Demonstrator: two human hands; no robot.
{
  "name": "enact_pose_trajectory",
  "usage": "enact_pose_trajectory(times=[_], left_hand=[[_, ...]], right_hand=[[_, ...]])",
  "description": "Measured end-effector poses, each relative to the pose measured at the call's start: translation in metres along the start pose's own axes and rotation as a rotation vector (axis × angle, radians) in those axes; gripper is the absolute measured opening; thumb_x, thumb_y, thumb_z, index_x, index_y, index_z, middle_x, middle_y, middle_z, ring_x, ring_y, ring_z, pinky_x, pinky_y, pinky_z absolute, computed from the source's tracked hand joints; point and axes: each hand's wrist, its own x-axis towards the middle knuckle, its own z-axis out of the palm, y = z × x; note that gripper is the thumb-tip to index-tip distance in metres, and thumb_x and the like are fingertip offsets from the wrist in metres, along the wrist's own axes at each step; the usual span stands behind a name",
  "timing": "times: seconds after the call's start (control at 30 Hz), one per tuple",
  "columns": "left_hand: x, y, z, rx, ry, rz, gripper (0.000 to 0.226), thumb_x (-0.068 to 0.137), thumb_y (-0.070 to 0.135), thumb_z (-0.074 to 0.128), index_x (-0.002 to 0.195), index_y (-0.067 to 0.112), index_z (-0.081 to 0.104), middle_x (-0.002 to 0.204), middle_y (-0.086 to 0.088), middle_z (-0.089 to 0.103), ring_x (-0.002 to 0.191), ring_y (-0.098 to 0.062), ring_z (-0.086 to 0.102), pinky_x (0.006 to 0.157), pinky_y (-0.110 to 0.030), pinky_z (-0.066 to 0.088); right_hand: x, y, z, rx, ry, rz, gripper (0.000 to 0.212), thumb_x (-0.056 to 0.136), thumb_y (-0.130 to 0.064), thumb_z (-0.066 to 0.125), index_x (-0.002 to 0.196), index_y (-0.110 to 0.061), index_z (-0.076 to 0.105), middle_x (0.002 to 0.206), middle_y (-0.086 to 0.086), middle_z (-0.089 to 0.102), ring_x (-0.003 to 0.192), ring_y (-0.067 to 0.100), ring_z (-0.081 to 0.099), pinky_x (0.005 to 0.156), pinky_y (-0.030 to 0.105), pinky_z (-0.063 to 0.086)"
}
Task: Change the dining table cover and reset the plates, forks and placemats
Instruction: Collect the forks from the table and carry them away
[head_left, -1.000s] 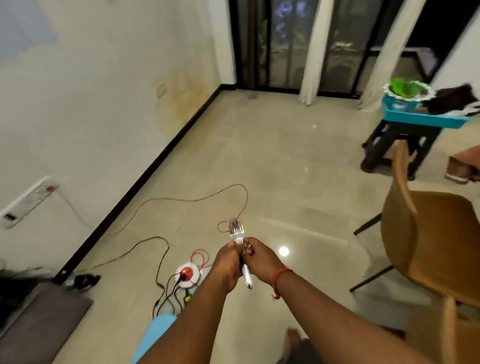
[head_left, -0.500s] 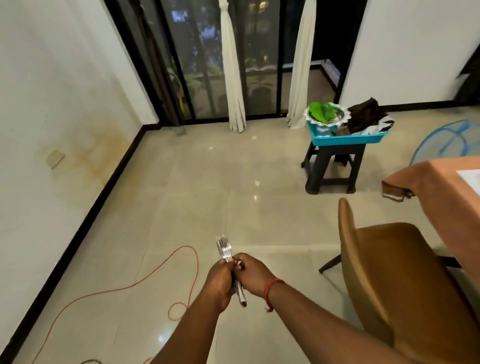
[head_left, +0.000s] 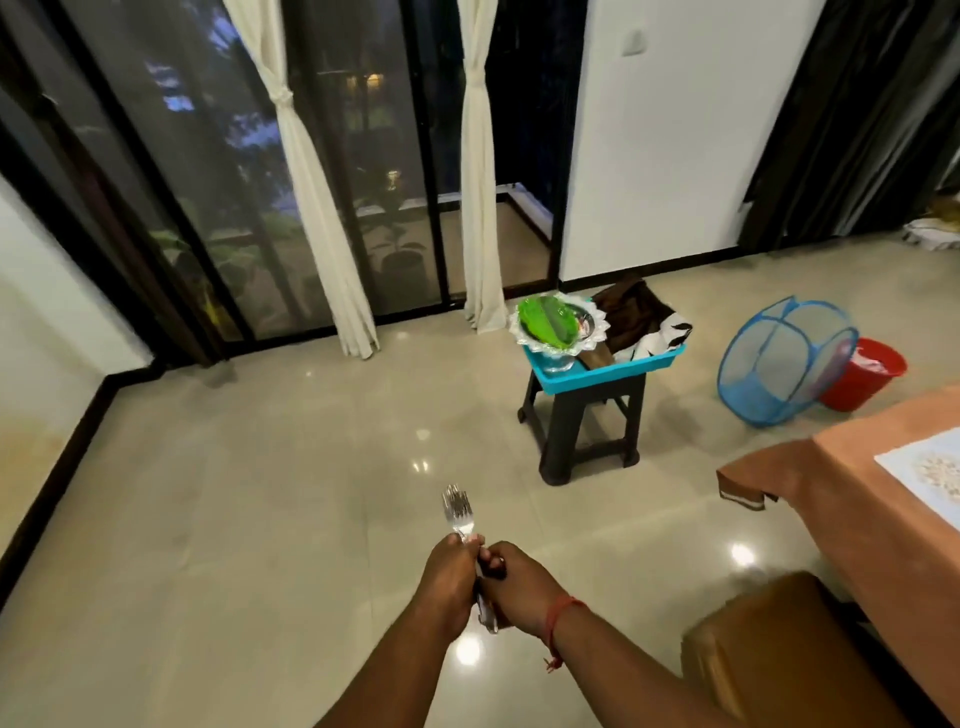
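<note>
Gripping a small bundle of forks (head_left: 458, 514) are both hands, held together in front of the body over the tiled floor (head_left: 249, 519). The left hand (head_left: 448, 584) is curled round the handles, with the tines pointing up and away above its knuckles. The right hand (head_left: 514, 584) is closed on the same handles just beside the left, the two hands touching; a red thread (head_left: 560, 618) is seen tied at the right wrist. The handle ends are seen poking out below the hands. The exact number of forks cannot be told. At the right edge, a corner of the table (head_left: 852, 519) is seen under an orange-brown cover, with one white placemat (head_left: 924, 470) lying flat on it, well apart from the forks. A brown chair (head_left: 769, 660) is seen at lower right, just beside the table. Further off, a dark stool (head_left: 587, 421) is noted, bearing a blue tray (head_left: 613, 371); in the tray a stack of plates (head_left: 558, 325) topped in green is seen, with dark folded cloth (head_left: 636, 317) beside it. A blue mesh basket (head_left: 784, 358) is lying tipped on the floor, touching a red bucket (head_left: 867, 376). White curtains (head_left: 306, 171) are hung at the glass doors.
</note>
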Motion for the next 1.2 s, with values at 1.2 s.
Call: enact_pose_trajectory(times=[1.2], left_hand=[[0.572, 0.39, 0.337, 0.355, -0.335, -0.257, 0.017, 0.101, 0.017, 0.051, 0.087, 0.018, 0.061, 0.076, 0.0, 0.06, 0.066, -0.011, 0.055, 0.067, -0.029, 0.051]], right_hand=[[0.518, -0.136, -0.462, 0.112, 0.397, 0.199, 0.01, 0.092, -0.006, 0.064, 0.085, -0.013, 0.062, 0.079, 0.009, 0.066, 0.069, 0.02, 0.063, 0.067, 0.031, 0.058]])
